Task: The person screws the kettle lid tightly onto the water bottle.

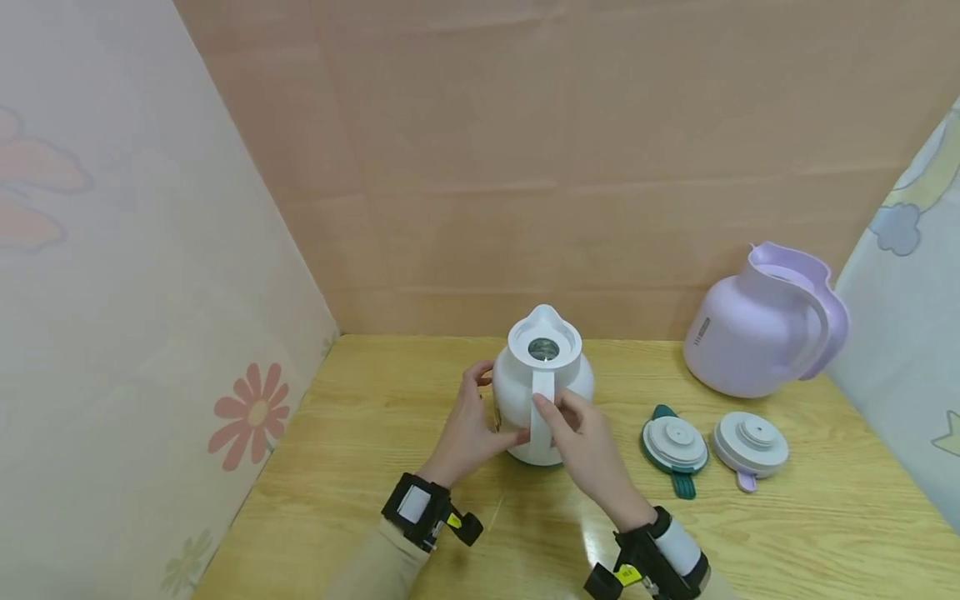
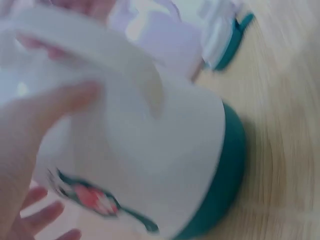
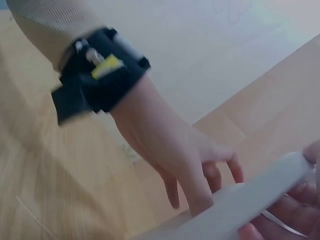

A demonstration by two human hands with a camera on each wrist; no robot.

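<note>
L hand (image 3: pixel 185 165) w/ black wrist strap (image 3: pixel 95 70) rests fingers on white handle (image 3: pixel 245 200) over wood table (image 3: pixel 45 190).

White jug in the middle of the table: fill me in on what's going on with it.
A person has both hands on the white thermal jug, which stands upright on the wooden table with its lid off and its mouth open. The left hand cups its side; the right hand holds its handle. To the right lie two lids, one green-trimmed and one lilac-trimmed, apart from each other. Behind them stands a lilac jug, also open.
</note>
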